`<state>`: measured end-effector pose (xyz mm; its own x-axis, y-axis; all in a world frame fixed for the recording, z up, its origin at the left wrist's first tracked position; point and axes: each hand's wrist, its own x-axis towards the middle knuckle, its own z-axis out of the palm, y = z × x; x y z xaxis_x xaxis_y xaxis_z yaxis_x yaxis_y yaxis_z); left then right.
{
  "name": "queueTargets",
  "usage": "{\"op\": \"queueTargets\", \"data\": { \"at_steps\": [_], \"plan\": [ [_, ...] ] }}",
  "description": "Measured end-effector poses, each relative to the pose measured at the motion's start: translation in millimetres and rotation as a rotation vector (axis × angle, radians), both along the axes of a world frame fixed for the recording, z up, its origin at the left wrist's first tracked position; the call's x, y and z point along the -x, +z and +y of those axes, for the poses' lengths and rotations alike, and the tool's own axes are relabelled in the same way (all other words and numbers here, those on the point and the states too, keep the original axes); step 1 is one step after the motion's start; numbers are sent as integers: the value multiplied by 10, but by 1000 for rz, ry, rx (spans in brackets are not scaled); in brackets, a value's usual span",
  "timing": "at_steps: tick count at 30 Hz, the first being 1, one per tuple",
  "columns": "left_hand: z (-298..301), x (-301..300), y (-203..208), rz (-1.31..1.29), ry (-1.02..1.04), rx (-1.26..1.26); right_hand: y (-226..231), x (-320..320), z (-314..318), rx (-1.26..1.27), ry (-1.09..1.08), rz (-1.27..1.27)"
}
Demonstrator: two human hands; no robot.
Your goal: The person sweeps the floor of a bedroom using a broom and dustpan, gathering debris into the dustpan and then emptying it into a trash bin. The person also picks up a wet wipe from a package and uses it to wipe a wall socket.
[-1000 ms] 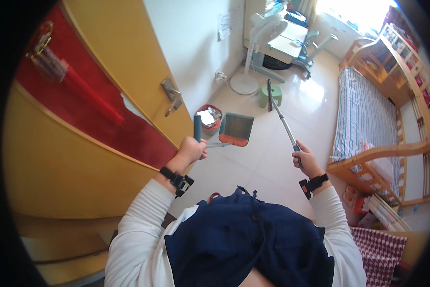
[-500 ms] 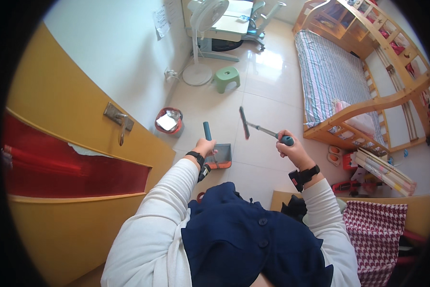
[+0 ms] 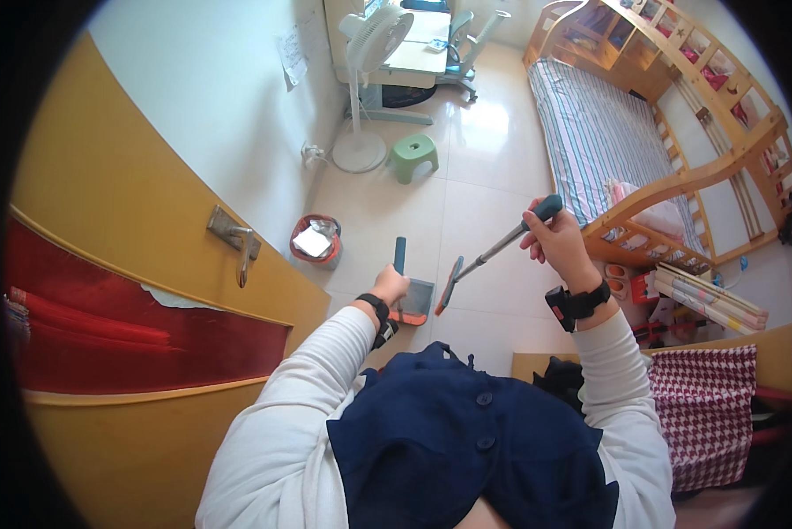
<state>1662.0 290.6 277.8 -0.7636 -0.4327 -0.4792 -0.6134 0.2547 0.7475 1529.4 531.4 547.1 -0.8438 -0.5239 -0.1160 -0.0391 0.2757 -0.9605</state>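
Observation:
My left hand [image 3: 389, 286] is closed round the handle of a dustpan [image 3: 419, 301], a grey pan with an orange lip; the handle's dark green end sticks up above my fist. In my right hand [image 3: 558, 242] is a broom [image 3: 491, 253] with a thin metal pole and a dark green grip, held near its top. The pole slants down to the left. Its narrow head [image 3: 449, 286], dark with an orange edge, is just right of the dustpan, with a small gap between them. Whether the head touches the floor I cannot tell.
A lined bin [image 3: 316, 240] with white waste stands by the yellow door [image 3: 272, 291]. Beyond are a green stool [image 3: 413, 159], a white fan [image 3: 359, 152] and a desk [image 3: 418, 57]. The wooden bed [image 3: 669, 216], slippers [image 3: 617, 280] and a bundle of rods [image 3: 711, 298] are at the right.
The broom head has swung down and nearer to me, beside the dustpan. My right hand has risen to the upper right, the pole steeper. My left hand and dustpan have shifted slightly nearer and right.

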Motion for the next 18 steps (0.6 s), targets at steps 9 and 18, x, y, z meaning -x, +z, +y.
{"op": "queueTargets", "data": {
  "at_steps": [9,18],
  "plan": [
    [-839,-188,236,5,53,116,205,-30,-663,-12,107,167],
    [-1298,-231,129,-16,-115,251,288,581,-1620,-77,336,458]
  ]
}}
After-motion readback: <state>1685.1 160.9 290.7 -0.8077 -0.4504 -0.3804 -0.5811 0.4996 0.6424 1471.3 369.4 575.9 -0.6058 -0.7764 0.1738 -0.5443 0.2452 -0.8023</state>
